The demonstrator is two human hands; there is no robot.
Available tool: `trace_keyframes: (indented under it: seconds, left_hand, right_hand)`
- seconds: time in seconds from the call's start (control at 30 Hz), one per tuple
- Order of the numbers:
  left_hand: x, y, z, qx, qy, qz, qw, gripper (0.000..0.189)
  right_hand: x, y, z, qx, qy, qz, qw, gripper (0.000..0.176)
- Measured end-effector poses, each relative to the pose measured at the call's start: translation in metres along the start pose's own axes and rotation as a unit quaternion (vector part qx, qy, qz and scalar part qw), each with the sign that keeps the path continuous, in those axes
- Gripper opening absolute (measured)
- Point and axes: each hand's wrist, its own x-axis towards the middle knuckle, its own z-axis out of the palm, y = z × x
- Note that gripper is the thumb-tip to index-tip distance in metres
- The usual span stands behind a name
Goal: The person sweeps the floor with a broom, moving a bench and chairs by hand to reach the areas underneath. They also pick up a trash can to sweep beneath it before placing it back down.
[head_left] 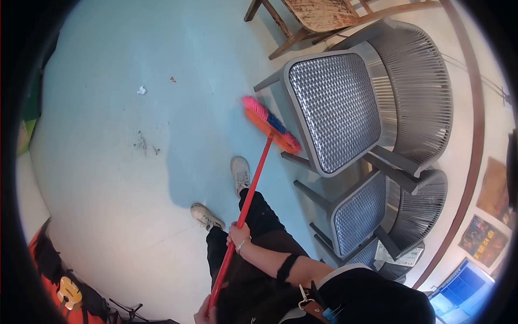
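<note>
Broom (257, 175): slim red pole, pink bristles | left hand (204, 314), right hand (238, 235) clasped

Open: pale blue smooth floor (108, 178), broad stretch left of the red-handled broom with pink and orange bristles (251, 186).
Litter there: white crumpled paper scrap (141, 90); dark dust patch (141, 142).
Blocked, right: row of grey woven-seat metal chairs (334, 108), legs just beside the broom head.
Beyond: worn wooden chair (318, 16).
Lower left: orange-and-black bag (59, 281).

Pale blue floor (108, 178), brightly lit. I note two grey woven chairs (337, 108) along the cream wall (493, 129), a wooden chair (318, 13) beyond, and posters (483, 240) nearby.
</note>
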Motion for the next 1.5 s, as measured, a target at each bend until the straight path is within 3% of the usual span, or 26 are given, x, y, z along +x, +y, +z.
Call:
trace_keyframes:
  seconds: [0.07, 0.13, 0.2, 0.27, 0.3, 0.33, 0.37, 0.4, 0.43, 0.47, 0.53, 0.6, 0.67, 0.7, 0.77, 0.83, 0.9, 0.97, 1.1, 1.17, 1.23, 1.33, 1.43, 1.47, 1.5]
  left_hand:
    - [-0.003, -0.005, -0.002, 0.044, -0.005, 0.015, 0.999, 0.031]
    - [0.017, -0.005, 0.007, 0.08, 0.015, 0.13, 0.988, 0.035]
    - [0.062, 0.013, 0.018, 0.016, 0.019, 0.167, 0.986, 0.034]
    - [0.114, 0.052, 0.028, 0.104, -0.028, 0.138, 0.985, 0.033]
    - [0.147, 0.062, 0.041, 0.1, -0.017, 0.228, 0.968, 0.033]
    - [0.179, 0.072, 0.055, 0.138, -0.017, 0.257, 0.956, 0.033]
    - [0.209, 0.092, 0.071, 0.153, -0.036, 0.274, 0.949, 0.033]
    - [0.239, 0.117, 0.088, 0.164, -0.071, 0.234, 0.956, 0.033]
    - [0.276, 0.127, 0.115, 0.128, -0.013, 0.376, 0.918, 0.033]
    - [0.296, 0.161, 0.131, 0.181, -0.065, 0.286, 0.939, 0.032]
    - [0.328, 0.196, 0.17, 0.177, -0.08, 0.315, 0.929, 0.03]
    - [0.323, 0.196, 0.17, 0.188, -0.08, 0.309, 0.929, 0.03]
    - [0.315, 0.188, 0.158, 0.201, -0.052, 0.314, 0.927, 0.03]
    - [0.304, 0.168, 0.147, 0.202, -0.033, 0.318, 0.926, 0.03]
    - [0.264, 0.148, 0.108, 0.22, -0.048, 0.251, 0.941, 0.031]
    - [0.216, 0.128, 0.066, 0.255, -0.041, 0.187, 0.948, 0.032]
    - [0.175, 0.1, 0.027, 0.196, -0.01, 0.234, 0.952, 0.033]
    - [0.13, 0.085, -0.013, 0.186, -0.02, 0.151, 0.971, 0.034]
    - [0.06, 0.035, -0.091, 0.181, 0.037, 0.155, 0.97, 0.033]
    - [0.025, 0.018, -0.125, 0.201, 0.079, 0.194, 0.957, 0.035]
    - [-0.02, 0.017, -0.148, 0.087, 0.103, 0.09, 0.987, 0.031]
    - [-0.054, 0.009, -0.161, 0.131, 0.131, 0.127, 0.974, 0.033]
    - [-0.04, -0.042, -0.187, 0.107, 0.108, 0.138, 0.979, 0.034]
    - [-0.041, -0.008, -0.171, -0.029, 0.104, 0.106, 0.988, 0.027]
    - [-0.033, 0.003, -0.159, -0.023, 0.095, 0.115, 0.989, 0.027]
  right_hand:
    - [-0.011, 0.002, -0.01, 0.071, -0.073, 0.001, 0.995, 0.016]
    - [0.001, -0.014, -0.013, 0.137, -0.07, -0.061, 0.986, 0.016]
    - [0.034, -0.046, -0.015, 0.162, -0.051, -0.112, 0.979, 0.014]
    - [0.069, -0.097, -0.021, 0.215, -0.019, -0.172, 0.961, 0.006]
    - [0.084, -0.128, -0.029, 0.226, -0.033, -0.193, 0.954, 0.002]
    - [0.122, -0.149, -0.043, 0.226, -0.078, -0.235, 0.942, 0.002]
    - [0.136, -0.178, -0.049, 0.221, -0.048, -0.28, 0.933, 0.004]
    - [0.148, -0.203, -0.052, 0.241, -0.009, -0.288, 0.927, 0.009]
    - [0.159, -0.219, -0.05, 0.247, 0.017, -0.266, 0.932, 0.009]
    - [0.168, -0.231, -0.052, 0.253, 0.045, -0.244, 0.935, 0.01]
    - [0.176, -0.248, -0.054, 0.253, 0.056, -0.209, 0.943, 0.012]
    - [0.184, -0.243, -0.056, 0.244, 0.056, -0.172, 0.953, 0.015]
    - [0.185, -0.237, -0.052, 0.119, 0.087, -0.208, 0.967, 0.023]
    - [0.18, -0.232, -0.049, 0.127, 0.087, -0.208, 0.966, 0.023]
    - [0.163, -0.209, -0.043, 0.017, 0.152, -0.214, 0.965, 0.034]
    - [0.178, -0.18, -0.04, -0.093, 0.085, -0.166, 0.978, 0.033]
    - [0.165, -0.147, -0.022, -0.108, 0.075, -0.178, 0.975, 0.032]
    - [0.112, -0.127, -0.003, -0.106, 0.002, -0.156, 0.982, 0.026]
    - [0.063, -0.049, 0.063, -0.049, -0.134, -0.108, 0.984, 0.009]
    - [0.032, -0.01, 0.098, 0.056, -0.216, -0.078, 0.972, 0.006]
    - [-0.01, 0.015, 0.12, 0.002, -0.226, -0.14, 0.964, 0.01]
    - [-0.061, 0.036, 0.127, 0.082, -0.171, -0.155, 0.969, 0.02]
    - [-0.066, 0.029, 0.111, 0.128, -0.102, -0.189, 0.968, 0.022]
    - [-0.055, 0.022, 0.101, 0.148, -0.097, -0.201, 0.963, 0.014]
    - [-0.046, 0.009, 0.086, 0.137, -0.091, -0.191, 0.968, 0.01]
